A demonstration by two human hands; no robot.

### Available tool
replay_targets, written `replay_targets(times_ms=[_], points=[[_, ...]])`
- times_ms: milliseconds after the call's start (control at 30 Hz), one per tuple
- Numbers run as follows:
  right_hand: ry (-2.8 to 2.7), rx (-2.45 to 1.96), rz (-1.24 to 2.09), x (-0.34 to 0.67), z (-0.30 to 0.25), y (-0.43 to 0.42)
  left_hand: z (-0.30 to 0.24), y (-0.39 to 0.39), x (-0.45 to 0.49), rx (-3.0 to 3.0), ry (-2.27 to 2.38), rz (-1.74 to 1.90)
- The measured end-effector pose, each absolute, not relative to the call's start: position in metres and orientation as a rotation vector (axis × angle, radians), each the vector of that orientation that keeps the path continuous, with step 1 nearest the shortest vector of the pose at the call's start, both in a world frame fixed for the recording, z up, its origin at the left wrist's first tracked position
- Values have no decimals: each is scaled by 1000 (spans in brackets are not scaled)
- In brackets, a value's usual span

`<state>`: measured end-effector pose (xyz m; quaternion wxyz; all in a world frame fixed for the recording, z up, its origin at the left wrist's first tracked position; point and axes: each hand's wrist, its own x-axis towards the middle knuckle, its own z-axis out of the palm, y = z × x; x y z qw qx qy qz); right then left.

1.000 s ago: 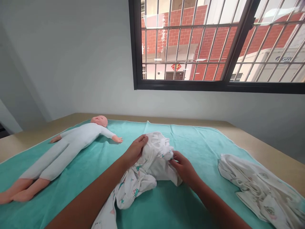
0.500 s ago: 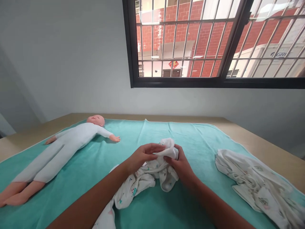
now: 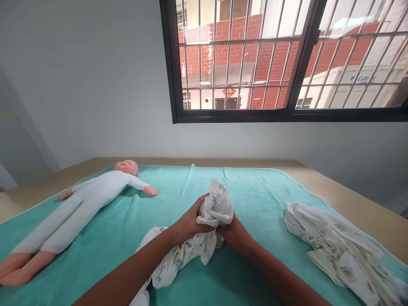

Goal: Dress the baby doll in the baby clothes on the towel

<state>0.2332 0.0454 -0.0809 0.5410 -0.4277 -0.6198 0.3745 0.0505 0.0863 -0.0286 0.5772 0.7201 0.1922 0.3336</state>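
Far left of the fingers, a doll (image 3: 79, 204) lies on its back on the teal towel (image 3: 255, 187). The left hand (image 3: 188, 221) and right hand (image 3: 234, 231) meet mid-towel, fingers curled tight around a bunched garment (image 3: 215, 206). Its loose tail hangs toward the person and, being slack, could snag under a forearm. Well right of the fingers lies a pile (image 3: 334, 246) of clothes; nothing stands between.

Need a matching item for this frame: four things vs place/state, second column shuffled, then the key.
1 doll
2 bunched garment
3 second garment
4 teal blanket

A spread flat under the rest
B gripped between left hand and right hand
C on its back, at the left
D heaped at the right, no hand on it

Pairs: 1-C, 2-B, 3-D, 4-A
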Motion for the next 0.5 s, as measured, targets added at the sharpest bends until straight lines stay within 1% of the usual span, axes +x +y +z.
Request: replay_targets(times_ms=[100, 200, 300, 433, 500], points=[[-1545, -1025, 897, 239, -83, 47, -30, 91, 50, 1661, 504, 923], [-1453, -1121, 935, 250, -82, 51, -14, 82, 38, 1418, 550, 1001], [-1318, -1241, 962, 259, -86, 58, 15, 58, 9, 1252, 599, 933], [-1353, -1295, 902, 258, -94, 63, 55, 19, -43, 1369, 774, 786], [-1412, -1280, 850, 254, -97, 62, 60, 3, -68, 1479, 901, 715]])
